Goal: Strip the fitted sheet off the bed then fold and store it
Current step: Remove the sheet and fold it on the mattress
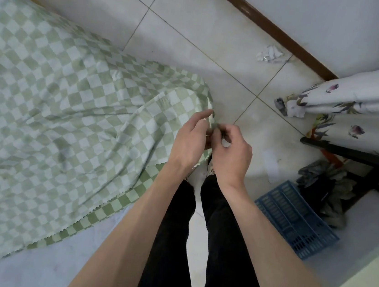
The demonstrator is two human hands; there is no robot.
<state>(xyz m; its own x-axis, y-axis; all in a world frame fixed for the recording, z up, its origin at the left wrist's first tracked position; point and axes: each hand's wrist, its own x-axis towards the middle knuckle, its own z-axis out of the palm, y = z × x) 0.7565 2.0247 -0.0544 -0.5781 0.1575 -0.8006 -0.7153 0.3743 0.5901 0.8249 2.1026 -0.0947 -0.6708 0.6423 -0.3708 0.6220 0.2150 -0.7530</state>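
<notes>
A green and white checked sheet (51, 112) lies spread over the bed (32, 265) on the left, with its zigzag edge running along the bare pale mattress. One corner is lifted off the bed toward the floor. My left hand (189, 143) pinches that corner from the left. My right hand (232, 153) pinches the same corner from the right, fingers curled round the cloth. Both hands meet above the tiled floor, over my legs in black trousers.
A blue plastic crate (296, 218) stands on the floor at the right, next to a dark cloth heap (323, 190). A floral quilt (360, 104) hangs over black furniture (361, 157). Crumpled paper (270, 54) lies near the brown skirting board.
</notes>
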